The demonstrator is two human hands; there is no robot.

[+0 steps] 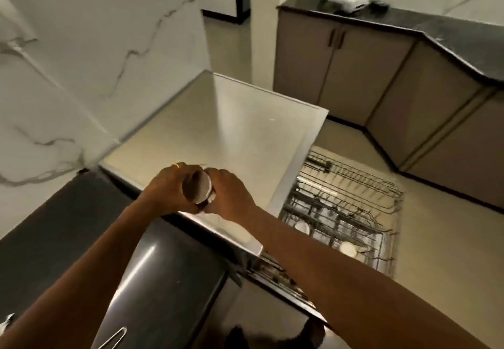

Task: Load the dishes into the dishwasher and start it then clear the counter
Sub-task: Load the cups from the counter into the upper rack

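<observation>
Far left: dark surface (pixel 49 228) under a marble-veined wall (pixel 81 48). Left hand (pixel 163 190) wrapped around a small dark cylindrical container (pixel 197 188), ring on one finger. Right hand (pixel 231 196) clasps the same container from the other side; pale round end faces the camera. Contents not discernible. Both hands held above the near edge of the dishwasher's light top panel (pixel 218 130). Below right: dishwasher rack (pixel 343 206) pulled out over the floor, wire tines visible, a few pale round dishes (pixel 347 249) in it. Far right: brown cabinets (pixel 354 75) with a dark counter (pixel 450 37).
</observation>
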